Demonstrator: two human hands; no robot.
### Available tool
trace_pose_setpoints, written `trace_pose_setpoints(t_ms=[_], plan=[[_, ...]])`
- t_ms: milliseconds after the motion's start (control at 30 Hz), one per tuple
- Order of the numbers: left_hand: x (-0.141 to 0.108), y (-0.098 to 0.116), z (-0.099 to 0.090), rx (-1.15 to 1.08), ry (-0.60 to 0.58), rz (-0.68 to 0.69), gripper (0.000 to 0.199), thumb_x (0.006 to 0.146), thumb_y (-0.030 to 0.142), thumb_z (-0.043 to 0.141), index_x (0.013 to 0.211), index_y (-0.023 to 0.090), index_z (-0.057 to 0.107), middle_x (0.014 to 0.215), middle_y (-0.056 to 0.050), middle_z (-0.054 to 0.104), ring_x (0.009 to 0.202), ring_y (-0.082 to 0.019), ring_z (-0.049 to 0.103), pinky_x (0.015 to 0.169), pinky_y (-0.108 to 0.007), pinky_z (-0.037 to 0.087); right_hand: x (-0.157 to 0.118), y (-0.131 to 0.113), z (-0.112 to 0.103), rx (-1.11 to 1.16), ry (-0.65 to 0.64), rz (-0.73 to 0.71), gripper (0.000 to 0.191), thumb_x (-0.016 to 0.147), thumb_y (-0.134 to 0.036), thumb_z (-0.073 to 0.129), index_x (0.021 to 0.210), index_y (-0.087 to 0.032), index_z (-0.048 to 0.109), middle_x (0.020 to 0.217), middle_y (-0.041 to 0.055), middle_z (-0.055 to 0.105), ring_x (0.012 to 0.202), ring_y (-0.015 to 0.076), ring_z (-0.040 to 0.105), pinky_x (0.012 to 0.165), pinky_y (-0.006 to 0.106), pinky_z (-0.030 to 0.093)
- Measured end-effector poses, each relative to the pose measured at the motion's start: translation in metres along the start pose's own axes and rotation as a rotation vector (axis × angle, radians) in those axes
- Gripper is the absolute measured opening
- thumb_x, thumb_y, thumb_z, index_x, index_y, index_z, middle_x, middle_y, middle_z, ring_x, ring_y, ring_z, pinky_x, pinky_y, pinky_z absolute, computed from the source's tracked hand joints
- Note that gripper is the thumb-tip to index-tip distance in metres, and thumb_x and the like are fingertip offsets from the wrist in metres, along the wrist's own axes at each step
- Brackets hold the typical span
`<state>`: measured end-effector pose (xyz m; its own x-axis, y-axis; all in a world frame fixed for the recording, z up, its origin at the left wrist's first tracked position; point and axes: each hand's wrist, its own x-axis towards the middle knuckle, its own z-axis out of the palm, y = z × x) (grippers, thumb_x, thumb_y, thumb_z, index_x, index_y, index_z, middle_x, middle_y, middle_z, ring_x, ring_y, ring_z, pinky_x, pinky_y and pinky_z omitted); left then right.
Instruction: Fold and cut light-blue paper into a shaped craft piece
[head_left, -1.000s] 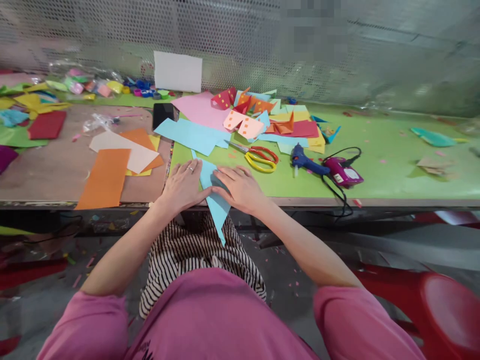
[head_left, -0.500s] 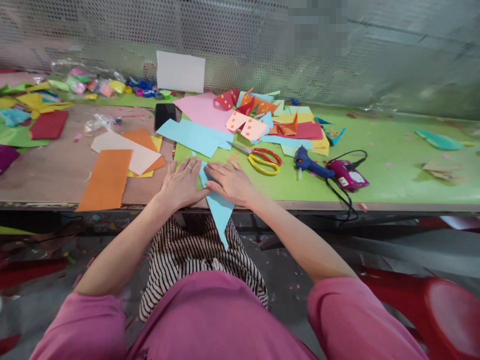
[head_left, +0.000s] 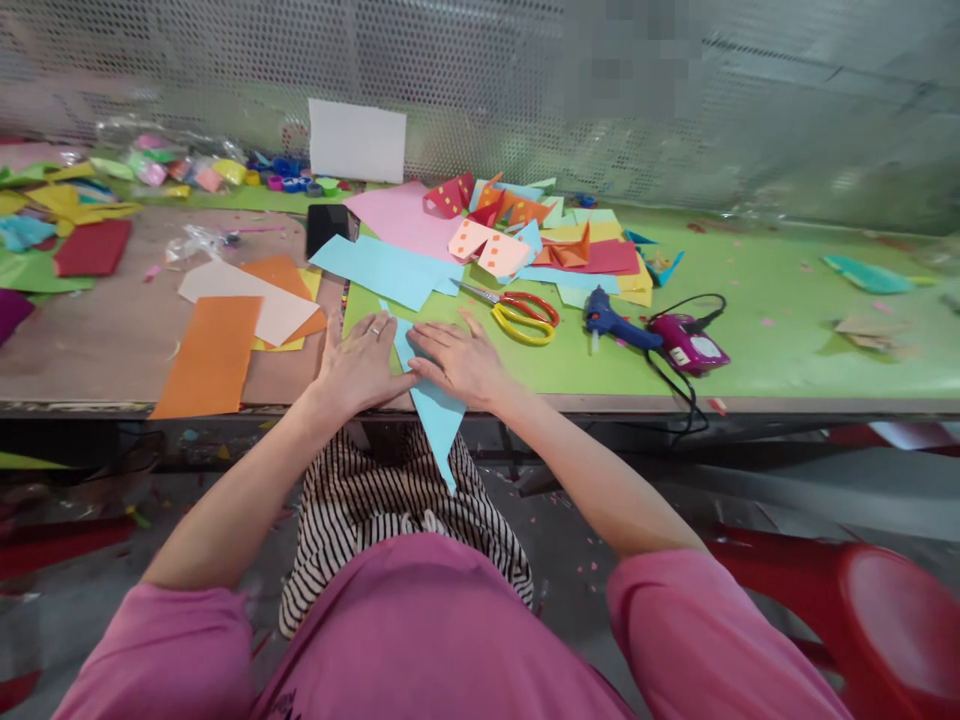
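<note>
We take as landmark the scissors w/ red & yellow handles, which lie on the desk. Nearer to us, and to the L of the scissors, is the folded light-blue paper; its pointed end comes out over the desk edge, above our striped trousers. Our left hand is laid along the L edge of this paper, & our right hand lies over its R side. Both thumbs come together on it; if they really touch, we cannot tell. The grip of each hand is open, i.e. fingers are stretched flat & not closed around anything.

To the L of the scissors, a bit farther from us, is a light-blue sheet, near a dark phone. Just behind the scissors lies a peach cut-out w/ orange squares. To their R is a blue glue gun, w/ a magenta device beside it. Well L of the scissors, an orange sheet overlaps a whitish one.
</note>
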<state>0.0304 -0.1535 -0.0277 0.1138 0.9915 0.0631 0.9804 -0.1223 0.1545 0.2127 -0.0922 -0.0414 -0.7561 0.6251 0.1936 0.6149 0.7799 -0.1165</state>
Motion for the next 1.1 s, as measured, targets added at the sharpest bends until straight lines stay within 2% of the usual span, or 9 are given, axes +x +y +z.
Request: trace_pose_setpoints(t_ms=[133, 300, 433, 533, 600, 767, 833, 933, 1100], plan=[[-0.002, 0.002, -0.006, -0.019, -0.025, -0.013, 0.076, 0.096, 0.059, 0.045, 0.152, 0.008, 0.044, 0.165, -0.02, 0.039, 0.153, -0.037, 0.036, 0.125, -0.068, 0.012, -0.008, 0.002, -0.005, -0.001, -0.037, 0.033, 0.065, 0.106, -0.061, 0.03, 0.147, -0.019, 0.058, 0.152, 0.0109, 0.059, 0.144, 0.0296, 0.052, 0.128, 0.06, 0.016], [0.006, 0.001, -0.008, -0.035, -0.038, -0.051, 0.082, 0.093, 0.068, 0.045, 0.151, 0.009, 0.046, 0.164, -0.02, 0.041, 0.152, -0.04, 0.036, 0.124, -0.07, 0.012, -0.031, 0.008, -0.016, -0.047, -0.005, 0.106, 0.067, 0.105, -0.063, 0.028, 0.148, -0.02, 0.056, 0.157, 0.0114, 0.054, 0.15, 0.0308, 0.044, 0.128, 0.061, 0.015], [0.016, 0.001, -0.007, -0.002, -0.028, -0.073, 0.078, 0.095, 0.06, 0.044, 0.151, 0.006, 0.046, 0.163, -0.021, 0.042, 0.153, -0.04, 0.034, 0.124, -0.068, 0.013, -0.039, 0.002, -0.022, 0.004, -0.023, -0.048, 0.058, 0.109, -0.054, 0.027, 0.152, -0.023, 0.051, 0.16, 0.007, 0.051, 0.151, 0.0235, 0.042, 0.129, 0.053, 0.017], [0.019, 0.001, -0.009, 0.022, -0.05, -0.087, 0.075, 0.095, 0.052, 0.044, 0.153, 0.003, 0.042, 0.165, -0.021, 0.038, 0.155, -0.039, 0.031, 0.125, -0.067, 0.013, -0.038, -0.001, -0.019, 0.086, -0.025, -0.202, 0.053, 0.109, -0.051, 0.031, 0.144, -0.022, 0.059, 0.155, 0.0074, 0.057, 0.145, 0.0212, 0.05, 0.129, 0.05, 0.02], [0.018, 0.002, -0.01, 0.023, -0.07, -0.095, 0.077, 0.095, 0.053, 0.043, 0.155, 0.003, 0.04, 0.166, -0.02, 0.036, 0.155, -0.039, 0.03, 0.125, -0.067, 0.013, -0.038, 0.0, -0.014, 0.126, 0.01, -0.262, 0.05, 0.109, -0.049, 0.034, 0.134, -0.021, 0.067, 0.151, 0.0081, 0.06, 0.141, 0.0213, 0.055, 0.129, 0.05, 0.022], [0.015, 0.0, -0.011, 0.039, -0.063, -0.087, 0.079, 0.097, 0.058, 0.039, 0.155, 0.005, 0.04, 0.166, -0.021, 0.037, 0.153, -0.041, 0.032, 0.125, -0.065, 0.016, -0.041, 0.008, -0.003, 0.167, 0.068, -0.326, 0.049, 0.108, -0.051, 0.038, 0.129, -0.02, 0.07, 0.153, 0.0118, 0.058, 0.14, 0.0235, 0.056, 0.124, 0.05, 0.034], [0.016, -0.001, -0.011, 0.05, -0.054, -0.091, 0.075, 0.099, 0.057, 0.037, 0.154, 0.006, 0.042, 0.164, -0.02, 0.039, 0.153, -0.042, 0.033, 0.124, -0.063, 0.019, -0.041, 0.009, -0.002, 0.181, 0.074, -0.34, 0.05, 0.107, -0.052, 0.039, 0.128, -0.019, 0.07, 0.153, 0.0119, 0.058, 0.14, 0.0234, 0.056, 0.124, 0.051, 0.034], [0.022, -0.003, -0.011, 0.052, -0.052, -0.102, 0.069, 0.103, 0.051, 0.03, 0.154, 0.006, 0.043, 0.165, -0.02, 0.04, 0.153, -0.04, 0.033, 0.123, -0.063, 0.021, -0.039, 0.008, -0.003, 0.206, 0.064, -0.353, 0.048, 0.107, -0.052, 0.042, 0.127, -0.019, 0.071, 0.142, 0.0092, 0.068, 0.14, 0.0229, 0.056, 0.126, 0.05, 0.031], [0.044, -0.008, -0.011, 0.072, -0.097, -0.155, 0.074, 0.102, 0.051, 0.031, 0.155, 0.001, 0.039, 0.165, -0.023, 0.038, 0.151, -0.041, 0.035, 0.123, -0.062, 0.022, -0.038, 0.008, -0.002, 0.233, 0.061, -0.359, 0.046, 0.106, -0.051, 0.044, 0.126, -0.019, 0.072, 0.131, 0.0073, 0.075, 0.142, 0.0234, 0.054, 0.126, 0.052, 0.028]])
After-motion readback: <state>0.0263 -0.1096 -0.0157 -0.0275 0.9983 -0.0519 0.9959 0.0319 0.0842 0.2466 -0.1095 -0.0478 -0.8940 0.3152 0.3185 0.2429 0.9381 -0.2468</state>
